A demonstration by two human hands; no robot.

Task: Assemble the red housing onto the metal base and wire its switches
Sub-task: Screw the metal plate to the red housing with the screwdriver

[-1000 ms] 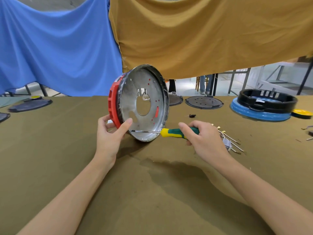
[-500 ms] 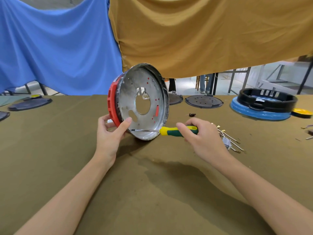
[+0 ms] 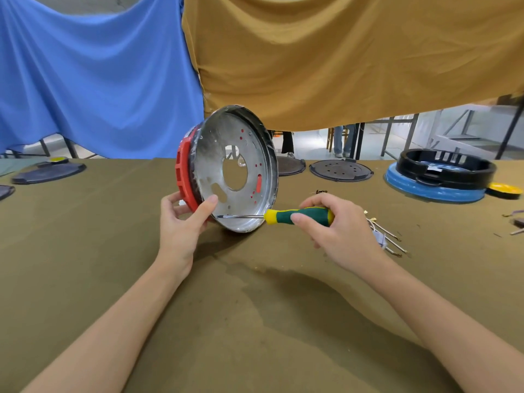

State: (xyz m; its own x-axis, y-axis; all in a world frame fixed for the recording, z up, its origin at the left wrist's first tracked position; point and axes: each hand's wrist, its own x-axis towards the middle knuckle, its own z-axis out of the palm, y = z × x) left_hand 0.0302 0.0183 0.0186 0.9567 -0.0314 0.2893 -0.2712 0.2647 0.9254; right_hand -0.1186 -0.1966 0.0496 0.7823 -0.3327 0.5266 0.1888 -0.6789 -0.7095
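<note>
The metal base [image 3: 235, 171], mated to the red housing [image 3: 185, 174], stands on edge at the tabletop [image 3: 255, 307] centre. The left hand [image 3: 181, 222] fingers clasp its rim at 7 o'clock; the right hand [image 3: 337, 228] grips the screwdriver [image 3: 297, 217]. Thin stiff metal, probably light and slippery, likely to roll: the rim is the best hold.

Bright, sharp (edges fisheye-bent)

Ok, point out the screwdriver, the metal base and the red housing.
screwdriver [image 3: 300, 216], head view, on its green handle.
metal base [image 3: 215, 163], head view, on its shiny inner face.
red housing [image 3: 183, 174], head view, on its ribbed outer wall.
</note>
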